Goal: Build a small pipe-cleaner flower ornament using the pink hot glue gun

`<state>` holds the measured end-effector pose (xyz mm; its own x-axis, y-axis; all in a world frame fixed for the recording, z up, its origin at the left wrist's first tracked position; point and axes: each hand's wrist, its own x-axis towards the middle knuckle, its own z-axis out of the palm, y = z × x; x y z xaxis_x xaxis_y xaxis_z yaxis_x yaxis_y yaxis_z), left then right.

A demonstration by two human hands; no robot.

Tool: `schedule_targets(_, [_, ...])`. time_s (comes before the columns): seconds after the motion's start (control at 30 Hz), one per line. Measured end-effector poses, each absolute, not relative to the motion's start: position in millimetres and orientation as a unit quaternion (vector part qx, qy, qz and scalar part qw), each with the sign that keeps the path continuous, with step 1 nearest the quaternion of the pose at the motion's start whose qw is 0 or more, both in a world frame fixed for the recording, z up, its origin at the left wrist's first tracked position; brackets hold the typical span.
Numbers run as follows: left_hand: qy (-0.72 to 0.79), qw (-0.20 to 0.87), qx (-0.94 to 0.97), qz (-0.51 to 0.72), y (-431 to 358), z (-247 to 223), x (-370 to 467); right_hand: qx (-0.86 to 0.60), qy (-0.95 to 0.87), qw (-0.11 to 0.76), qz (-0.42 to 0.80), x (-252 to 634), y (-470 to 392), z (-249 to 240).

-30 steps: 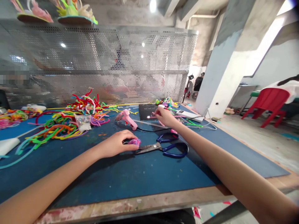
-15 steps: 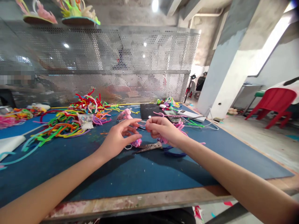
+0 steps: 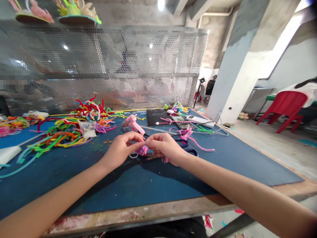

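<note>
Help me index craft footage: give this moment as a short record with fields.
left hand: thumb and finger brought together, tips at the right hand's
right hand: fingers curled; anything pinched is too small to tell
below hands: pink-purple bundle; scissors, partly hidden
beyond hands: pink glue gun
left: heap of coloured fuzzy stems
right: pink fuzzy stems
surface: blue mat

We are looking into a craft workshop: a rough concrete pillar [image 3: 244,56] is standing behind a paint-stained, blue-topped wooden worktable [image 3: 138,190], where tangled multicoloured fuzzy pipe cleaners [image 3: 68,135], a pink plastic glue gun [image 3: 135,124] and blue-handled metal scissors [image 3: 194,151] are lying.
</note>
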<state>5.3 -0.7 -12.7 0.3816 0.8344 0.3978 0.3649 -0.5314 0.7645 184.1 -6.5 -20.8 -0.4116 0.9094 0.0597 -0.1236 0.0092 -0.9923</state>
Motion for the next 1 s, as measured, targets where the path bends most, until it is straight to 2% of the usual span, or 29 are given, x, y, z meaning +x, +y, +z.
schedule_targets(0.13, [0.400, 0.344, 0.758, 0.384, -2.0, -13.7, 6.5, -0.387, -0.596, 0.438, 0.551, 184.6, -6.0, -23.9])
schedule_targets(0.4, [0.417, 0.336, 0.737, 0.413, 0.7, -13.6, 3.1, -0.427, -0.604, 0.443, 0.508, 187.7, -2.9, -25.2])
schedule_targets(0.63, [0.405, 0.271, 0.778, 0.397, -2.2, -18.1, 5.8, -0.420, -0.626, 0.441, 0.486, 185.1, -5.9, -24.5])
schedule_targets(0.8, [0.362, 0.241, 0.816, 0.381, -2.8, -21.9, 6.0, -0.391, -0.660, 0.469, 0.437, 183.0, -5.9, -26.7])
schedule_targets(1.0, [0.357, 0.214, 0.832, 0.366, -6.7, -24.3, 7.2, -0.393, -0.704, 0.458, 0.374, 182.7, -6.9, -32.1])
